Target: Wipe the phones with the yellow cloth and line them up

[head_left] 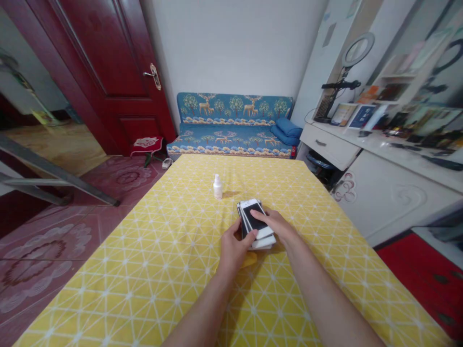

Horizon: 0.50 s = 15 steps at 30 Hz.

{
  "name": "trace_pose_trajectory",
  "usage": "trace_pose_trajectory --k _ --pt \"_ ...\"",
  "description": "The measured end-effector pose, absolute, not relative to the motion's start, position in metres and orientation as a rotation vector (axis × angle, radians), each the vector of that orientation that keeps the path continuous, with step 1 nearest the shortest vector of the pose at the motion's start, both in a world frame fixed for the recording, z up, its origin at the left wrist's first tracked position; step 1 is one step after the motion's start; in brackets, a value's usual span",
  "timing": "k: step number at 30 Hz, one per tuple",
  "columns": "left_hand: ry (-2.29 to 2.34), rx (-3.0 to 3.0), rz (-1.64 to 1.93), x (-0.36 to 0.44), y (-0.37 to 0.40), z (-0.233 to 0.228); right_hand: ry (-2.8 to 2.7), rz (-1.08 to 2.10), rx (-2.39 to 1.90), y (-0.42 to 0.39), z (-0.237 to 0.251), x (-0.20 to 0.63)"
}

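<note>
Both forearms bare, no sleeves, rings or watch visible.

Glossy glass-fronted white plastic smartphones (256, 222) stacked on a matt yellow woven tablecloth with white triangle lines (144, 250), a smooth small white plastic spray bottle (217, 187) just beyond the stack.
</note>
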<state>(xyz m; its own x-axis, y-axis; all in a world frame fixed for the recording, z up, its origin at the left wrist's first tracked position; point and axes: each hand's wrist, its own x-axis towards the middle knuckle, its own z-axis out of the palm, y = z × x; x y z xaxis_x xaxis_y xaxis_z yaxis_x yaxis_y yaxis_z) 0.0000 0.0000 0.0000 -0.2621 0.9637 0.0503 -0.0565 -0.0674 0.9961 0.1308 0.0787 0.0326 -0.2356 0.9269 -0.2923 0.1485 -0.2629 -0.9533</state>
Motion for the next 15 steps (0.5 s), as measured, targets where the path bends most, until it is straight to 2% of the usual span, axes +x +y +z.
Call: trace_pose_trajectory --k 7,11,15 --pt "1.291 1.089 1.432 0.004 0.002 -0.009 -1.142 1.576 -1.258 0.056 0.019 0.144" --pt "1.054 1.212 1.35 0.009 -0.006 -0.002 -1.153 1.379 -1.057 0.04 0.013 0.147" --pt "0.827 1.307 1.431 0.011 -0.011 0.007 -1.366 1.184 -0.862 0.029 0.022 0.142"
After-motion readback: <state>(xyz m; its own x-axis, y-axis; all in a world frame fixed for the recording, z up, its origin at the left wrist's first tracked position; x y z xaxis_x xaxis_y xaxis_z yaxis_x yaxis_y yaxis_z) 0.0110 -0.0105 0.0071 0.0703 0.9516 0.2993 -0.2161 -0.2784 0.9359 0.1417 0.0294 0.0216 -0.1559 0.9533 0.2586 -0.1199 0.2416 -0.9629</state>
